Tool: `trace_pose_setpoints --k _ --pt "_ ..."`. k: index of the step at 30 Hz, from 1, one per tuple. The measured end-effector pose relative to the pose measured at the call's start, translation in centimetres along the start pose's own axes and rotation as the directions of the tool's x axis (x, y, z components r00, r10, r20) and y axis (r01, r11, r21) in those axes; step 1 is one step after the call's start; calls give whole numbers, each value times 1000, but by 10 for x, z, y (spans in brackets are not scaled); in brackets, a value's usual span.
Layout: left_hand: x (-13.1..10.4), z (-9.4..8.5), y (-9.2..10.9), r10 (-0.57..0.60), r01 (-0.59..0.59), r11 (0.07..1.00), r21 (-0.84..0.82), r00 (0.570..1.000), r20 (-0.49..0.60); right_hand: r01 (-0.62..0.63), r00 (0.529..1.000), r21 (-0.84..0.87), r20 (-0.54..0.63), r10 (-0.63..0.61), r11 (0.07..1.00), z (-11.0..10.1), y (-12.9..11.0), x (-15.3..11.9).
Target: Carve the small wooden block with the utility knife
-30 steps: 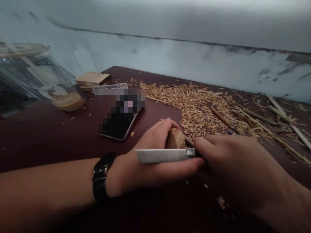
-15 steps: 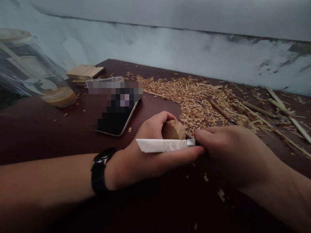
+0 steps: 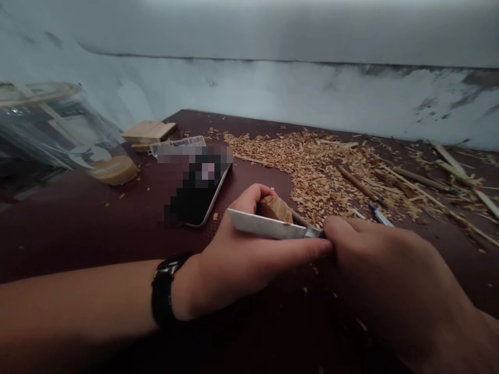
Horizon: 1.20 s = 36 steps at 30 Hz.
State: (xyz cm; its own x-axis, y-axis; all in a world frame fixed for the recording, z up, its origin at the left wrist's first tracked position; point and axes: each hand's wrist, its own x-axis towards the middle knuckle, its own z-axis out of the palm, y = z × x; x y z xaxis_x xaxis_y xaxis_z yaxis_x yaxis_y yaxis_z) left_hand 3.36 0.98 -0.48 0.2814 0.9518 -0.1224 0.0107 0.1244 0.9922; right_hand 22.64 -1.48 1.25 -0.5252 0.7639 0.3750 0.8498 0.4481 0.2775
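Note:
My left hand [image 3: 245, 254] is closed round a rounded piece of wood [image 3: 275, 208], its fingers curled over the far side. A black watch sits on that wrist. My right hand [image 3: 385, 275] grips a carving knife [image 3: 268, 226] by its handle, which the fist mostly hides. The angled steel blade points left and lies just on the near side of the wood, seemingly against it. A small chip clings by the blade's upper edge. My left thumb stretches along below the blade, its tip at my right hand.
Wood shavings [image 3: 307, 161] spread over the dark red table [image 3: 117, 228]. A phone [image 3: 202, 195], a clear plastic case [image 3: 183, 143], wood blocks [image 3: 148, 131] and a transparent cup [image 3: 113, 169] with brown drink stand left. Pencil-like sticks [image 3: 354, 179] and a blue-capped pen [image 3: 380, 214] lie right.
The knife blade has tilted, its tip now higher than its base, and a chip shows at its edge. My right hand has shifted slightly right and down. The view has moved, uncovering the pen.

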Motion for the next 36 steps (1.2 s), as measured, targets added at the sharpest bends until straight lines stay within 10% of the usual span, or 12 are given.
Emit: trace_pose_setpoints --k 5,15,25,36 --pt "4 2 0 48 -46 997 68 999 -24 -26 1000 -65 -12 25 998 0 -1 -1" --pt "0 -8 14 70 -196 902 384 946 318 30 960 288 260 -108 957 -9 16 14" --pt "-4 -1 9 -43 11 986 166 981 190 -76 954 147 297 29 986 -10 4 15" --pt "-6 8 -10 77 -47 977 -208 988 137 -63 998 124 -3 64 990 -3 -7 -2"
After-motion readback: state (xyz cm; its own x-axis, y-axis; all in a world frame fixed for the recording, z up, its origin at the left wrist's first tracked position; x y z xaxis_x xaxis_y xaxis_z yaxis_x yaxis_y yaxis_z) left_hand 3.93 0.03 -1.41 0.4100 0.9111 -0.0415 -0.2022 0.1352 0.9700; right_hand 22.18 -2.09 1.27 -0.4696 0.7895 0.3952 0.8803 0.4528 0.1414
